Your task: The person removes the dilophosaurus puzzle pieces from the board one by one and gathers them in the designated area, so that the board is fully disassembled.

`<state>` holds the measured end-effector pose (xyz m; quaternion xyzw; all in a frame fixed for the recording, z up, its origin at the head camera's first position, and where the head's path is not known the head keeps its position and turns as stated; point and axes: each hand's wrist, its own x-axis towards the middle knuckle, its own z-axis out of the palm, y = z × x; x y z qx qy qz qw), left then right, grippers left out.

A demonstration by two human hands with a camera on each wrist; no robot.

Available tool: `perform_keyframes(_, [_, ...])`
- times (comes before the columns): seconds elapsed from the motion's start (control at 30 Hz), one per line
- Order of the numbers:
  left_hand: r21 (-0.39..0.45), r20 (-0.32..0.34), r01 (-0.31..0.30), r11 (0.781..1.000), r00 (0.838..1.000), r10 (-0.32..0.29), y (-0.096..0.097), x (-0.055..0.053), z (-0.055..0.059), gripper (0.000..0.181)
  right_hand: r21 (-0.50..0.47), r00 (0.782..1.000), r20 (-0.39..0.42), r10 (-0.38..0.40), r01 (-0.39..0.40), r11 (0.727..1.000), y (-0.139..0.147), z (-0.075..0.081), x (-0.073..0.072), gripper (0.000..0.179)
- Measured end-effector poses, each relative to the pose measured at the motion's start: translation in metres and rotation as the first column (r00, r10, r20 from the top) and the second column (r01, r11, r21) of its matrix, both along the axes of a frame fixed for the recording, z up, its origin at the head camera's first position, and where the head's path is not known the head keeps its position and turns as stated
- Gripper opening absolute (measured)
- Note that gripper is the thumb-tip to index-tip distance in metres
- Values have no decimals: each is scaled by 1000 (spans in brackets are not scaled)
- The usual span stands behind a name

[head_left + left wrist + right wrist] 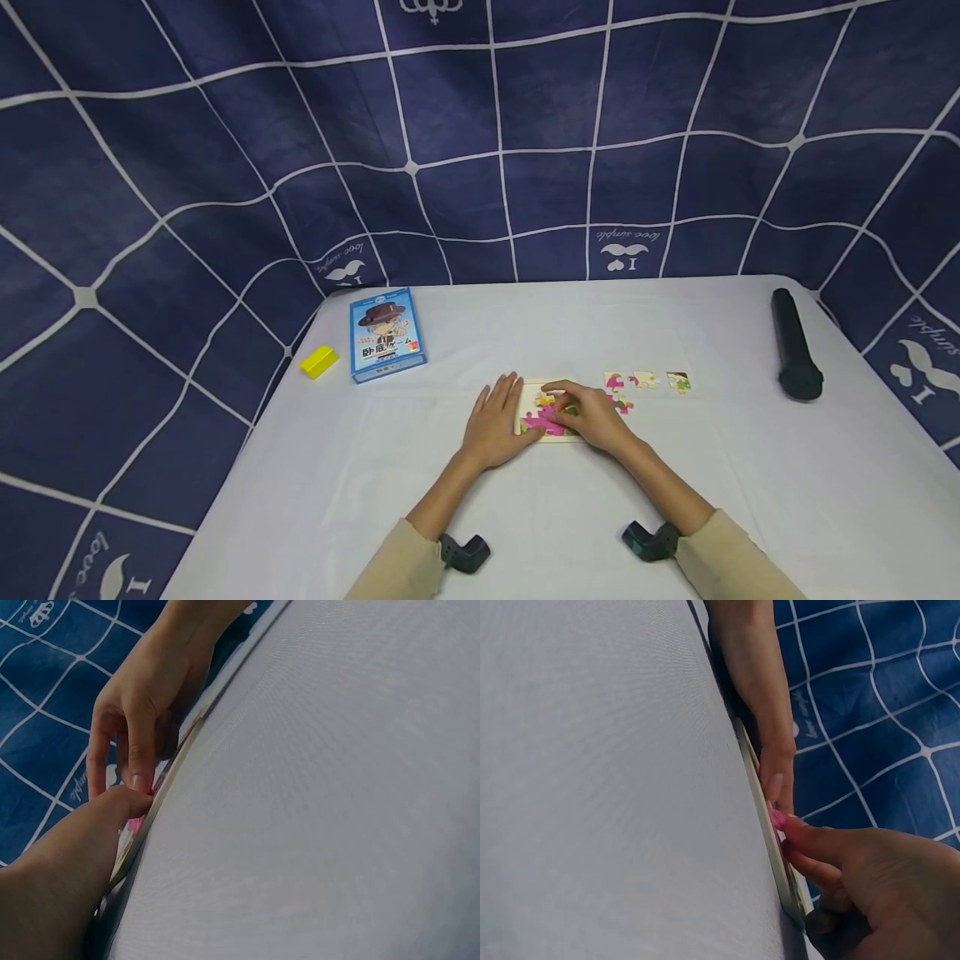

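Observation:
A small jigsaw tray [558, 440] with a pale border lies on the white table, partly filled with pink, yellow and green pieces. Along its left side rests my left hand [492, 427], fingers spread and straight, thumb over the lower border. My right hand [597, 418] is bent over the tray's right part, hiding some of it. Between its thumb and finger it pinches a pink jigsaw piece [778, 818], low at the tray beside the left thumb. A pink and green piece [622, 404] shows just right of the right hand.
Behind the right hand, three loose jigsaw pieces [645, 380] lie in a row. At the back left are a blue game box [387, 336] and a yellow block [319, 362]. A black microphone-shaped object [797, 346] lies at the far right. Dark blue gridded cloth [540, 192] surrounds the table.

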<state>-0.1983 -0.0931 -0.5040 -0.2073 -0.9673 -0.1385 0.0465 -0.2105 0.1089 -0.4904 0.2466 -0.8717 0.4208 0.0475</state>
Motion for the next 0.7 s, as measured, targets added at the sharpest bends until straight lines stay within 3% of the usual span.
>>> perform_keyframes(0.2, [-5, 13, -6, 1000, 1000, 6, 0, 0, 0, 88, -48, 1000, 19, -22, 23, 999, 1, 2, 1, 38])
perform_keyframes(0.4, [17, 9, -11, 1000, 1000, 10, 1, 1, -1, 89, -162, 997, 76, -16, 29, 986, 11, 11, 3, 40])
perform_keyframes(0.7, [32, -25, -2, 999, 1000, 3, 0, 1, -4, 89, -137, 990, 13, -139, 139, 981, 57, 20, 11, 43])
